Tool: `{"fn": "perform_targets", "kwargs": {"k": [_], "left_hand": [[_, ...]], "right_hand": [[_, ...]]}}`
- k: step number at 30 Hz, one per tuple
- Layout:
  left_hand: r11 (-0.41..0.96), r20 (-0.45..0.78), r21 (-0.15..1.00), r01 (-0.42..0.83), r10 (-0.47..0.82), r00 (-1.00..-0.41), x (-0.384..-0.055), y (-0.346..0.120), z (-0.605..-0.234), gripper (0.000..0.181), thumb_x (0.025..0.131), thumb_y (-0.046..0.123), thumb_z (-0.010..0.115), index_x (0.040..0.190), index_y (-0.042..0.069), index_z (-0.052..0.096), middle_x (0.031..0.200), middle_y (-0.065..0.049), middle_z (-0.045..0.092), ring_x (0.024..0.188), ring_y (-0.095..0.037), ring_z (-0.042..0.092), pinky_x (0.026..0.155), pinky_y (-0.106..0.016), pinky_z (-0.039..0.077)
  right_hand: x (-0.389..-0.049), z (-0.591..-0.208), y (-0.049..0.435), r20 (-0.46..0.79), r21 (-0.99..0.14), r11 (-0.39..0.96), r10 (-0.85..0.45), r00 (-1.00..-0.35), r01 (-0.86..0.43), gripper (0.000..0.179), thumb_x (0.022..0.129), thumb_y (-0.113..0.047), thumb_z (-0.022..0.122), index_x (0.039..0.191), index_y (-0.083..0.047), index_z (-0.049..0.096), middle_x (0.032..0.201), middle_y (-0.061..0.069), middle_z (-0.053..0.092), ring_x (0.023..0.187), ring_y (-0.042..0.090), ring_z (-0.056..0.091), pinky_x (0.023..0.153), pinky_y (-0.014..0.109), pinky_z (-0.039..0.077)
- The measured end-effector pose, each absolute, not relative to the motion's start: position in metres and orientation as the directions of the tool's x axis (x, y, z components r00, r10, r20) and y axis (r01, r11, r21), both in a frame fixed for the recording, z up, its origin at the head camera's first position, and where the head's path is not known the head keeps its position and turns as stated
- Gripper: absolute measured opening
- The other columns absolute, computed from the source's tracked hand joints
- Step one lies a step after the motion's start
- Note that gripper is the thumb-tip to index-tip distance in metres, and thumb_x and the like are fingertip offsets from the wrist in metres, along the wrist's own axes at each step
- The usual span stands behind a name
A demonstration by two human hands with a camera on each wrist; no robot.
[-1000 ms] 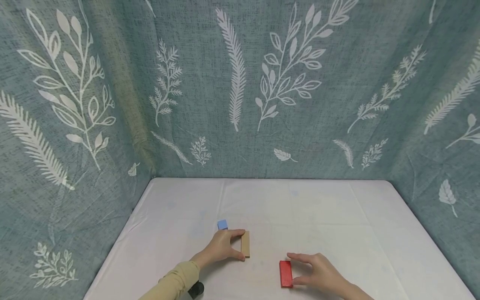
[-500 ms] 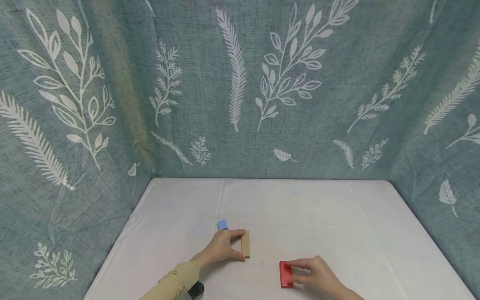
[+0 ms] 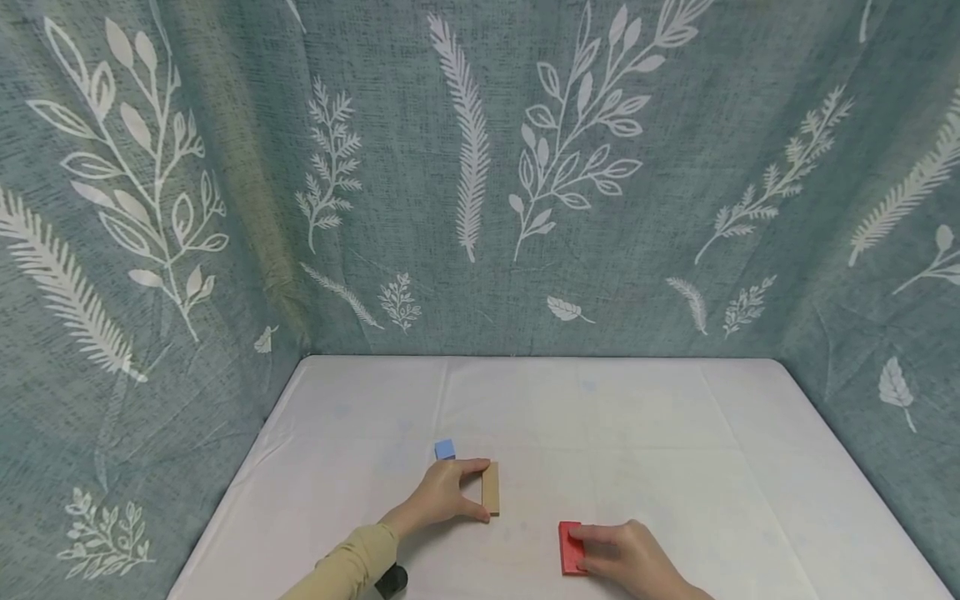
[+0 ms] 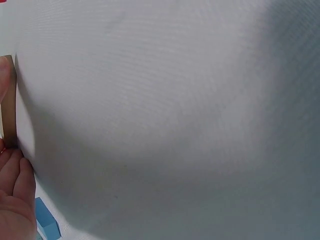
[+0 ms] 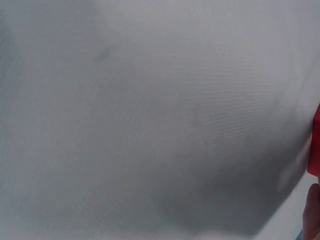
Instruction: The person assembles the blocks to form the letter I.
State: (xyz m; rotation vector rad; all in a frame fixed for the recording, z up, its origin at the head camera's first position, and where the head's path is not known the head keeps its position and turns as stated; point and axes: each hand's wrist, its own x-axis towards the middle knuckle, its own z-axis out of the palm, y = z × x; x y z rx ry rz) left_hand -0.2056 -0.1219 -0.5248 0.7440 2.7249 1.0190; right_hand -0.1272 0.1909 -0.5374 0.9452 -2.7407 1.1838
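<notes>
We have our left hand (image 3: 442,492) at the wooden block (image 3: 491,489), its thumb on the near end and its fingers on the far end, so we hold the block between them. The left wrist view shows the same pinch at its edge. The wooden block lies flat with its length running away from us.

Our right hand (image 3: 633,554) is to the right of the wooden block and nearer to us, at the red block (image 3: 567,553). Its finger and thumb are bent over the red block, apart from each other; we cannot tell whether they grip it or only touch it. The red block lies to the right of the wooden block and nearer to us, well apart from it.

The blue block (image 3: 445,449) sits to the left of the wooden block and farther off, partly hidden by our left hand. A tan sleeve (image 3: 341,562) and a dark object (image 3: 392,581) are left of the wooden block, on our side. The white surface (image 3: 645,417) spreads around the wooden block, and a leaf-patterned green curtain (image 3: 480,325) hangs beyond it.
</notes>
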Motion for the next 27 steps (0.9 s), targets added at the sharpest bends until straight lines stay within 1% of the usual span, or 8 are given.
{"fn": "perform_targets", "kwargs": {"k": [5,11,18,22,27], "left_hand": [[0.646,0.041,0.65,0.401,0.496,-0.867,-0.206,-0.1217,-0.5234,0.077,0.059,0.032,0.089,0.124,0.001,0.061,0.126,-0.013,0.063,0.118,-0.031,0.059,0.101,-0.044,0.048],[0.642,0.032,0.662,0.387,0.492,-0.87,-0.2033,-0.1226,-0.52,0.076,0.06,0.031,0.088,0.124,0.0,0.061,0.126,-0.014,0.063,0.118,-0.032,0.058,0.101,-0.046,0.048],[0.638,0.022,0.671,0.378,0.493,-0.87,-0.2028,-0.1217,-0.5187,0.078,0.06,0.031,0.089,0.124,-0.002,0.06,0.126,-0.016,0.062,0.119,-0.033,0.058,0.101,-0.046,0.048],[0.633,0.02,0.681,0.368,0.486,-0.874,-0.2037,-0.1209,-0.5185,0.078,0.06,0.031,0.088,0.125,-0.003,0.059,0.127,-0.016,0.062,0.12,-0.033,0.057,0.102,-0.046,0.047],[0.617,0.028,0.7,0.361,0.481,-0.876,-0.2065,-0.118,-0.5158,0.078,0.063,0.031,0.087,0.127,-0.003,0.057,0.13,-0.017,0.06,0.122,-0.032,0.056,0.102,-0.043,0.047]], "right_hand": [[-0.1288,-0.5387,0.1916,0.264,-0.623,0.541,-0.535,-0.803,-0.566,0.032,0.079,-0.024,0.076,0.109,-0.013,0.073,0.1,-0.001,0.075,0.096,0.006,0.069,0.078,0.023,0.059],[-0.1298,-0.5382,0.1918,0.274,-0.622,0.533,-0.537,-0.797,-0.573,0.031,0.079,-0.026,0.076,0.107,-0.014,0.074,0.098,-0.003,0.075,0.094,0.006,0.069,0.077,0.024,0.06],[-0.1292,-0.5355,0.1915,0.2,-0.657,0.552,-0.529,-0.825,-0.513,0.031,0.079,-0.028,0.076,0.107,-0.014,0.074,0.099,-0.002,0.075,0.096,0.004,0.067,0.078,0.023,0.059],[-0.1287,-0.5351,0.1916,0.196,-0.657,0.555,-0.527,-0.827,-0.51,0.031,0.079,-0.026,0.076,0.107,-0.014,0.074,0.099,-0.002,0.075,0.096,0.003,0.067,0.078,0.023,0.059],[-0.1293,-0.535,0.1925,0.183,-0.658,0.561,-0.527,-0.83,-0.502,0.032,0.079,-0.025,0.076,0.108,-0.013,0.074,0.1,-0.001,0.074,0.097,0.004,0.067,0.079,0.022,0.059]]}}
